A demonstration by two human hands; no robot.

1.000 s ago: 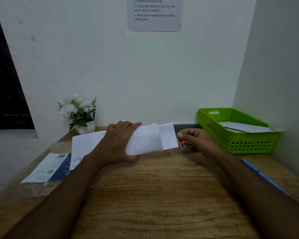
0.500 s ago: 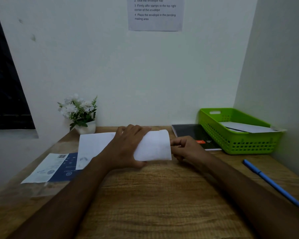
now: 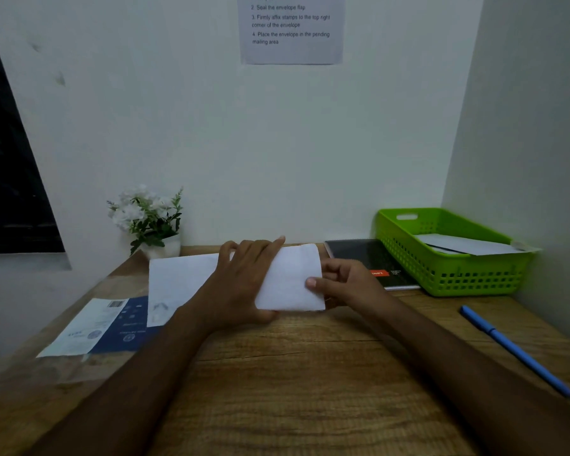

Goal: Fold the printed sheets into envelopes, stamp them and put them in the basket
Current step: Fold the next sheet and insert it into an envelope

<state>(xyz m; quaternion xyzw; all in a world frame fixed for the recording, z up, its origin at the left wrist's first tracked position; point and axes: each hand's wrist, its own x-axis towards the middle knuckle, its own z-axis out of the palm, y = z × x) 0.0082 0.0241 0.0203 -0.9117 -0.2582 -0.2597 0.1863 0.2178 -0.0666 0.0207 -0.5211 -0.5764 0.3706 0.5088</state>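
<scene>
1. The folded white sheet [image 3: 290, 287] is at the middle of the wooden table [image 3: 293, 390], towards its far edge, between both hands. Its right edge is curved over. I cannot tell whether it rests on the table or is held just above it.
2. The left hand [image 3: 244, 281] lies palm down across the left part of the folded white sheet. Its fingers are straight and close together and point to the far right. The thumb sits at the sheet's near edge.
3. The right hand [image 3: 346, 284] pinches the sheet's right edge, with the thumb on top and the curled fingers behind.
4. A flat white sheet [image 3: 178, 281] lies to the left, partly under the left hand and wrist. Its near corner overlaps a blue-and-white printed sheet [image 3: 102, 327] at the table's left edge.
5. The green basket [image 3: 441, 278] stands at the far right corner against the wall. A white envelope [image 3: 468, 246] lies in it, one end resting over the right rim.
6. A black notebook [image 3: 369, 258] with a red label lies flat, touching the basket's left side, just behind the right hand.
7. A blue pen [image 3: 514, 350] lies diagonally on the right of the table, apart from the basket.
8. A white pot of flowers [image 3: 152, 218] stands at the far left by the wall. A printed notice [image 3: 292, 28] hangs on the wall above.
</scene>
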